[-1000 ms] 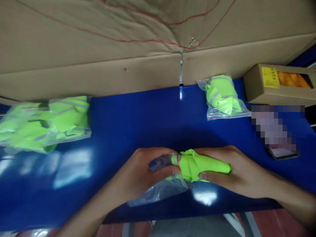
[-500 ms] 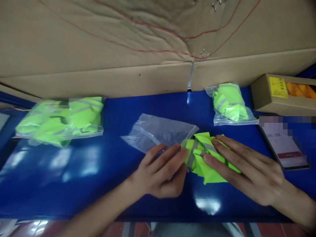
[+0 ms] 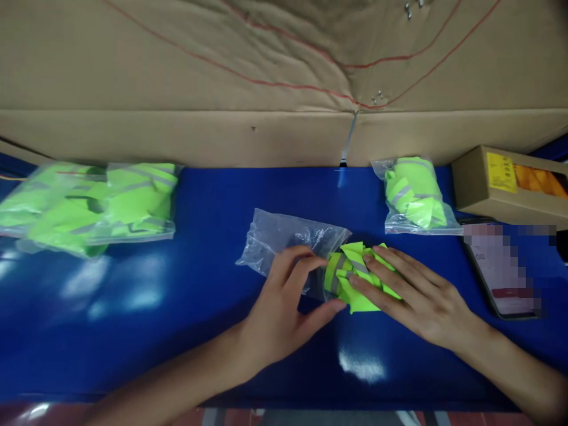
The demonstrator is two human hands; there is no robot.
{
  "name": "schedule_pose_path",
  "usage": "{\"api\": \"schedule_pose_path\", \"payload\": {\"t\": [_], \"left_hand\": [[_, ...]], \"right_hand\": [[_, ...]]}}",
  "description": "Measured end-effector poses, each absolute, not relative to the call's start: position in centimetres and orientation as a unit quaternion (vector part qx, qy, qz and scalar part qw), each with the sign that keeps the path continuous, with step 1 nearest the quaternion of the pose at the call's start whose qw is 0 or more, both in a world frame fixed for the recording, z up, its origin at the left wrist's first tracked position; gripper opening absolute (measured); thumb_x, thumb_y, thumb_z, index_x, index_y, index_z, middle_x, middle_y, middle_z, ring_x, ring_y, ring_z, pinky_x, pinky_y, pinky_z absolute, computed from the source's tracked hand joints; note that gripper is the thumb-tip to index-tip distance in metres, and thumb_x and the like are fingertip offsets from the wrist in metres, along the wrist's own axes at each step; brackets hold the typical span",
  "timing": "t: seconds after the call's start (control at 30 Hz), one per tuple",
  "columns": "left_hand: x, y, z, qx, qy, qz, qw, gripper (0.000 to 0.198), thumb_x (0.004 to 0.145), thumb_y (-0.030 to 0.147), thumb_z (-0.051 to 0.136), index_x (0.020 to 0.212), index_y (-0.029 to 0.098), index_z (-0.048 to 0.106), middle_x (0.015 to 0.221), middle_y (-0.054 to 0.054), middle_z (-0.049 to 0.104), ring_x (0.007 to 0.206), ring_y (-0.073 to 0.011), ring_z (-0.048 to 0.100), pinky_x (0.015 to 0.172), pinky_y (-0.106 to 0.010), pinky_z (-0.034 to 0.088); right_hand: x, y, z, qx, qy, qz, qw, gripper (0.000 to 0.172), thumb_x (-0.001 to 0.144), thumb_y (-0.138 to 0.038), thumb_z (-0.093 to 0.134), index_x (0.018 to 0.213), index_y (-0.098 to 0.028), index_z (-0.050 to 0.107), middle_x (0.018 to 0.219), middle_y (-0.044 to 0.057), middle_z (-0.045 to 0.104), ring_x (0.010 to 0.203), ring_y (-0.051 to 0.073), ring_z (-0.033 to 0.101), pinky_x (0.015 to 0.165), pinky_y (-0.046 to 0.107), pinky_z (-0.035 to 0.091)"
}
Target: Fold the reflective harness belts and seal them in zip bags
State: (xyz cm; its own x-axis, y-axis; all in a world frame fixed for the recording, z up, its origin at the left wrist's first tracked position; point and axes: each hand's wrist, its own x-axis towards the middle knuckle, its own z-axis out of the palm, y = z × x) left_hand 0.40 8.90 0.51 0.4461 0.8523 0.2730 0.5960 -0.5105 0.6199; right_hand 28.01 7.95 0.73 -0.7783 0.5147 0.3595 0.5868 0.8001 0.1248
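A folded neon-yellow reflective vest (image 3: pixel 360 296) with grey strips lies at the middle right of the blue table. Its left end sits at the mouth of a clear plastic bag (image 3: pixel 284 228), which lies flat. My right hand (image 3: pixel 421 296) rests over the vest, fingers stretched across the fabric, thumb hidden. Beside the bag's mouth is my left hand (image 3: pixel 288 302), open, with thumb and index finger spread apart around the vest's left end. How far the vest is inside the bag I cannot tell.
Several bagged neon vests (image 3: pixel 141 198) lie at the left, and another bagged vest (image 3: pixel 415 192) at the back right. A phone (image 3: pixel 501 272) lies right of my right hand, near a cardboard box (image 3: pixel 473 177) with orange contents. A cardboard wall (image 3: pixel 199 139) bounds the back.
My left hand's fingers have spread from a pinch at the bag's mouth. My right hand and the vest have shifted slightly left. The camera view has also turned a little.
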Motion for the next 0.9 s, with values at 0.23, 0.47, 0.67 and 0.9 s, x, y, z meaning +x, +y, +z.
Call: {"api": "schedule_pose_path", "payload": {"t": [0.23,0.47,0.67,0.9], "left_hand": [[0.6,9.5,0.1,0.817,0.469,0.233,0.243,0.006,0.098,0.025,0.064,0.095,0.02,0.062,0.09,0.001,0.069,0.086,-0.0198,0.063,0.08,-0.038,0.038],[0.7,9.0,0.3,0.833,0.434,0.304,0.157,0.002,0.096,0.016,0.061,0.096,0.017,0.062,0.089,-0.003,0.067,0.083,-0.019,0.063,0.075,-0.035,0.044],[0.5,9.0,0.6,0.894,0.33,0.291,0.085,0.005,0.095,0.013,0.06,0.098,0.014,0.062,0.092,-0.006,0.069,0.081,-0.0193,0.062,0.073,-0.034,0.048],[0.5,8.8,1.1,0.88,0.345,0.325,-0.019,0.009,0.089,0.013,0.068,0.095,0.015,0.062,0.089,-0.004,0.071,0.08,-0.0207,0.063,0.072,-0.037,0.045]], "right_hand": [[27.9,7.7,0.6,-0.283,-0.939,-0.126,0.15,0.051,0.1,-0.008,0.059,0.15,-0.016,0.055,0.143,0.016,0.063,0.136,0.04,0.056,0.106,0.056,0.055],[27.9,7.6,0.3,-0.26,-0.943,-0.15,0.142,0.051,0.1,-0.011,0.059,0.15,-0.018,0.054,0.144,0.015,0.062,0.14,0.04,0.052,0.11,0.056,0.053],[27.2,7.9,0.8,-0.206,-0.957,-0.146,0.138,0.047,0.102,-0.015,0.054,0.149,-0.016,0.056,0.144,0.015,0.063,0.138,0.041,0.053,0.109,0.058,0.052],[26.7,8.3,1.1,-0.275,-0.935,-0.131,0.18,0.051,0.097,-0.008,0.063,0.147,-0.017,0.057,0.139,0.014,0.067,0.134,0.035,0.058,0.108,0.049,0.055]]}}
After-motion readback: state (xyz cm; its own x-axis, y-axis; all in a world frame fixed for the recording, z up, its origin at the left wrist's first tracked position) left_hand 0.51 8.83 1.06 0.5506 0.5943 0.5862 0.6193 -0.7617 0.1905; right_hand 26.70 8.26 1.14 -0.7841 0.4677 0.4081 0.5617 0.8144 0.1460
